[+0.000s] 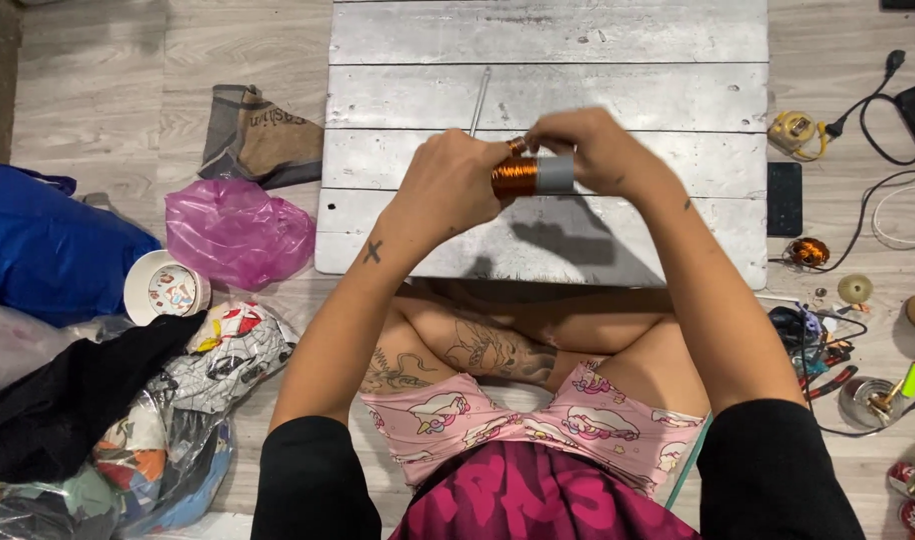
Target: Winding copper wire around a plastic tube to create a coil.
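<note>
- While seated cross-legged on a pale wood floor point(98, 90), with pink printed shorts point(498, 420) and black sleeves nearest the camera.
- Just beyond the knees, a low whitewashed plank board point(548, 40), its near edge close to the shins.
- Above the board's near half, both hands raised together around a coil of copper wire point(516, 176) wound on a grey tube point(555, 174), lying sideways between them.
- Left hand point(448, 185) curled shut around the copper end of the coil, thumb side toward the tube, a small cross tattoo on the wrist.
- Right hand point(598, 150) closed over the grey end from above, fingertips pinching near the top of the winding; exact finger contact hidden.
- Behind the hands, a thin metal rod point(480, 100) lying on the board, pointing away.
- Off to the left, a pink plastic bag point(240, 230), a white cup point(164, 288), a blue bag point(48, 245) and heaped clothes in clear bags.
- Farther left, a folded grey and tan cloth point(263, 135).
- Off to the right, a second small copper coil point(809, 251) on the floor, a black flat device point(785, 198), pliers, cables, a yellow tape measure point(793, 130).
</note>
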